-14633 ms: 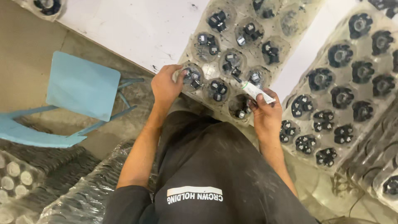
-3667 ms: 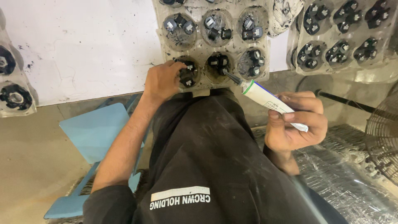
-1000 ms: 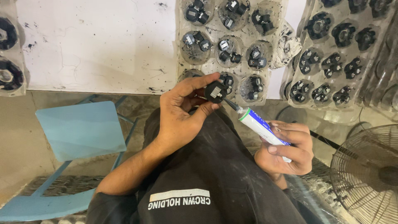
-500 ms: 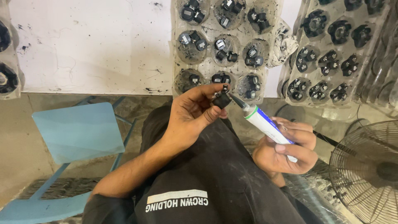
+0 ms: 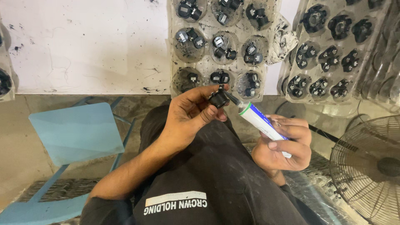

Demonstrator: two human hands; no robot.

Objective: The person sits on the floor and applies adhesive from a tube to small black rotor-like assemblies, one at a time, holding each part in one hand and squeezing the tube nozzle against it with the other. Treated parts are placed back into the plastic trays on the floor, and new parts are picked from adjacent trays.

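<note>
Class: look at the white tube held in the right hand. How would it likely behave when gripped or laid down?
The tube probably dents when squeezed, since the right hand wraps it closely. It looks light. Being round, it might roll if laid down.

Table (image 5: 83,46): white top, black smudges, from 9 to 12 o'clock.
Middle tray (image 5: 208,68): clear plastic, round pockets with small black parts, at 12 o'clock on the table's near edge.
Right tray (image 5: 333,89): same kind, tilted, dark round parts, at 1 to 2 o'clock.
Left tray (image 5: 5,79): only an edge shows at 9 o'clock, cut by the frame.
Chair (image 5: 75,133): light blue seat and frame, at 8 o'clock, below the table edge.
Fan (image 5: 368,166): wire guard, dark hub, at 4 o'clock.
Floor (image 5: 16,125): tan, bare beside the chair.
Clothing (image 5: 216,183): black, dusty, white strip, at 6 o'clock.
</note>
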